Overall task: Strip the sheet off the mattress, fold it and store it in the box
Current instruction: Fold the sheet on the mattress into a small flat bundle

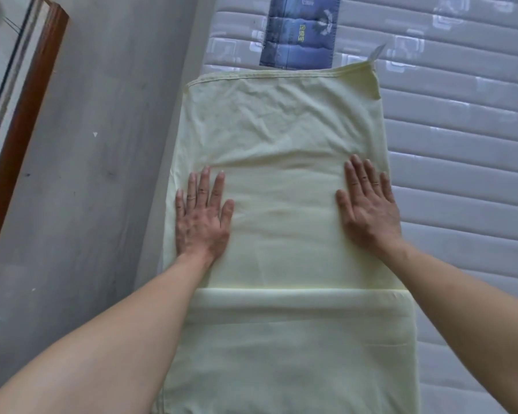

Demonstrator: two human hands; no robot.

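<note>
Sheet [281, 180] is off the bed now and lies in a long pale yellow strip on the bare mattress [461, 144], down the middle of the frame. Its left edge sits right at the side of the mattress, next to the grey floor [87, 144].

Our left hand [202, 213] and right hand [368, 201] both rest flat on the sheet, fingers straight and spread, holding nothing. They are well apart, one near each long edge.

We think this step is smoothing the cloth before the next fold. To do it well, we should push both hands up toward the far hem [266, 76] together, so the wrinkles in the upper part get pressed out (they bunch just past our fingertips). We should keep the side edges lined up, and not let the left side slip off the mattress. A fold line already crosses the lower part of the strip, so some folding looks done.

We cannot see the box anywhere. A blue label [299, 31] sits on the mattress at the top.
</note>
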